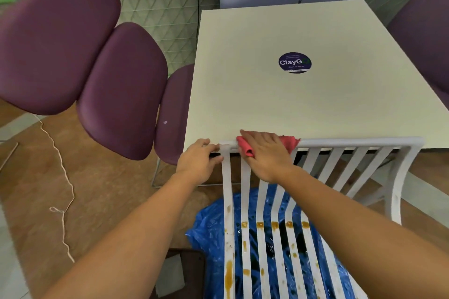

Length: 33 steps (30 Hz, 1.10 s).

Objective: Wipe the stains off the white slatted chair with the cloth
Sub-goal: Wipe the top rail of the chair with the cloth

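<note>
left hand (pixel 197 162) grasping chair (pixel 340 144) by its sideways top rail, right hand (pixel 266 153) flat, pressing cloth (pixel 245 147) there

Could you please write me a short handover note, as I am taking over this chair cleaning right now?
Left hand: grips the left end of the top rail of the white slatted chair.
Right hand: presses the red cloth flat on the top rail.
Done: the visible part of the top rail looks clean.
Left: orange-brown stains lower down on the slats, above the blue plastic sheet, not yet wiped.
</note>
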### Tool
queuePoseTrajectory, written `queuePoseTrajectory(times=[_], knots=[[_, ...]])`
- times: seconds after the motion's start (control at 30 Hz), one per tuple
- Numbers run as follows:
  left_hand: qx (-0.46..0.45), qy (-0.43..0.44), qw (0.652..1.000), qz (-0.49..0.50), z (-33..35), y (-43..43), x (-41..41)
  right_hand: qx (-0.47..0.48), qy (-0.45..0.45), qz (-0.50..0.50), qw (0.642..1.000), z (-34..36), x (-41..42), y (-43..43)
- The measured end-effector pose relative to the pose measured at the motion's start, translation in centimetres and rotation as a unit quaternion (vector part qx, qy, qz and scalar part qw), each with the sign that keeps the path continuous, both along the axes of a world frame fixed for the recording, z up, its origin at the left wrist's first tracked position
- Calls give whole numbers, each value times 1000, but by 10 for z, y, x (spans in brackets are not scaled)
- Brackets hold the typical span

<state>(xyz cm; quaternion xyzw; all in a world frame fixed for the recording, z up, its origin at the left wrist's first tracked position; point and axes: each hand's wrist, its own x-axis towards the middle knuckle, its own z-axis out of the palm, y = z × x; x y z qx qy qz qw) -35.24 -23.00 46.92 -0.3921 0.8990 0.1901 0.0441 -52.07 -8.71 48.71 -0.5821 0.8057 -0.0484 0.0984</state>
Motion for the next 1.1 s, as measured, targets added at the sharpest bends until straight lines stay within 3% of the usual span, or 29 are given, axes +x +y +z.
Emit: queuePoseTrajectory(times=[0.17,0.47,0.57,0.67,0.83,0.97,1.03,1.1], knots=[[-29,18,999,-7,-7,2,0,12,10,-60,998,-1,32,-14],[17,-33,988,-147,-6,-18,30,-40,105,171,979,-30,43,-22],[-30,-30,993,-111,-8,9,40,-41,147,227,962,-37,32,-14],[-50,-7,997,-54,-11,47,48,18,170,275,946,-44,32,-1],[58,28,996,54,-20,83,65,125,-15,227,966,-63,57,34],[147,81,974,150,-21,93,76,137,-234,46,961,-44,73,57],[185,111,958,187,-21,94,80,106,-386,-105,910,-29,75,70],[222,146,942,206,-12,101,83,49,-541,-240,805,-8,75,82]])
